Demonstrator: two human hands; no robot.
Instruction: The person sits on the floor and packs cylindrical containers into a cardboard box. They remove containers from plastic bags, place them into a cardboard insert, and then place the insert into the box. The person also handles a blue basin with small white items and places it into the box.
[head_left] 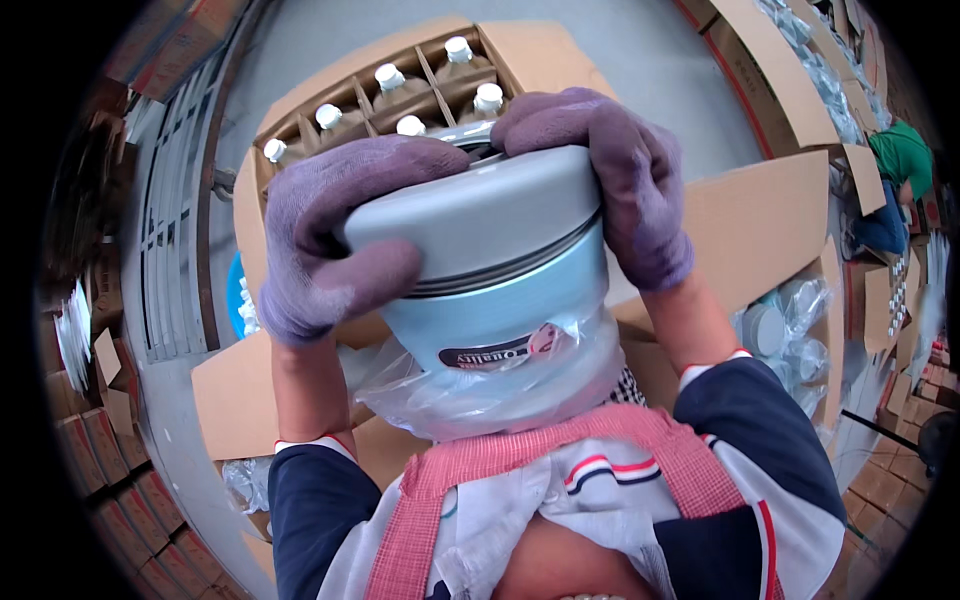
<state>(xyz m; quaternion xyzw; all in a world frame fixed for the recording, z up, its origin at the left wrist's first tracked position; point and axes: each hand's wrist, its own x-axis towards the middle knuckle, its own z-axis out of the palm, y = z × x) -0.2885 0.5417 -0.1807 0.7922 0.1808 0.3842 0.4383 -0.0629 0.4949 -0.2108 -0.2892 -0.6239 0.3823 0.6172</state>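
Just in front of the red checked apron (410, 530) is the light-blue container (495, 310), its lower part inside a clear plastic bag (480, 390). The loose film looks slippery, so a palm shifted onto it might slide. The gloved left hand (345, 225) and right hand (635, 185) both have their fingers curled around the grey lid (480, 220); with the hold apparently all up there, a poorly seated lid could come off and drop the body. Further out, tipping it forward could knock the white-capped bottles (388, 77) in the divided carton (545, 60).

The bag blurs the container's base; whether it touches the apron cannot be told, nor whether the lid is latched. The right thumb is hidden. Dividers cover most of the bottles. Far right, a green-shirted co-worker (902, 155) appears small and distorted.
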